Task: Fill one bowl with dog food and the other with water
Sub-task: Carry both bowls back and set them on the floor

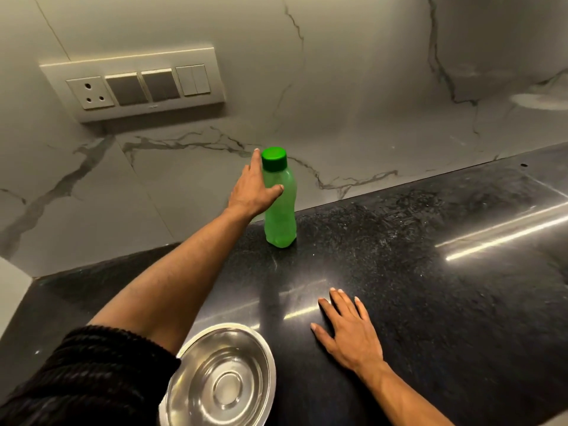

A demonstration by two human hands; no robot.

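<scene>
No brand, label or readable writing shows on anything here. One green plastic bottle with a darker green screw cap stands upright on the black granite counter, at the far end of the left arm's reach and close to the marble-patterned wall. The left hand is against the bottle's upper left side: the thumb lies across its front and the fingers reach up beside the cap, mostly straight, so it touches rather than wraps it; the far fingers are hidden behind the bottle. What the bottle holds cannot be made out through the tinted plastic. One steel bowl sits just right of the left forearm, near the right hand's thumb side; its lower edge is cut off and nothing shows inside it. The right hand rests flat on the counter, fingers spread and relaxed. One switch panel with a three-pin socket is mounted on the wall beyond the left hand. A dark knitted sleeve covers the left upper arm.
</scene>
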